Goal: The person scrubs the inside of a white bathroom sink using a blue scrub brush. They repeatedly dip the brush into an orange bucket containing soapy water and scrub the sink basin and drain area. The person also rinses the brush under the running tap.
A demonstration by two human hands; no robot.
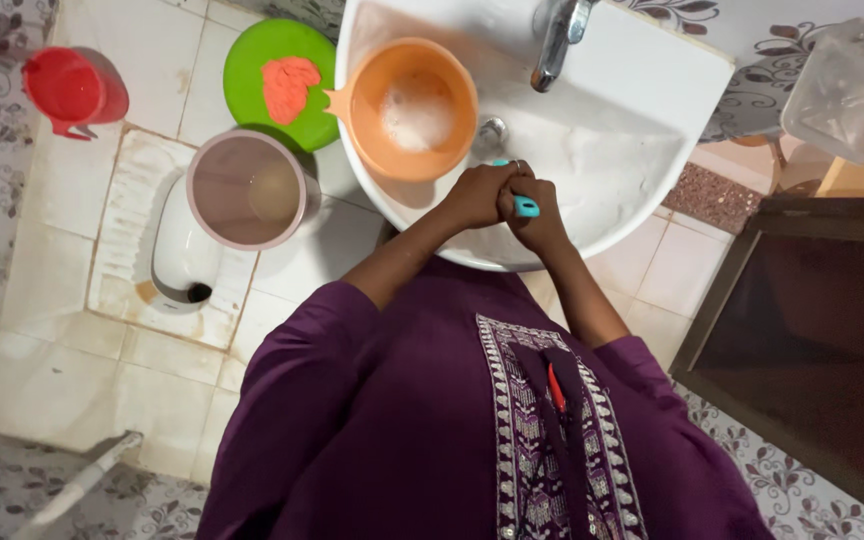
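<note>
We stand at the white ceramic wash basin, where an orange plastic bowl of suds fills its left side under the metal tap. Our left hand and right hand press together, clamped on a small turquoise object over the basin's near rim.

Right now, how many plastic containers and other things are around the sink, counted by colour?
Orange: 1, the bowl in the white sink.
Red: 1, the mug on the floor.
Pink: 1, the bucket.
Green: 1, the round lid.
Teal: 1, the small item held between left hand and right hand.
Total: 5
</note>
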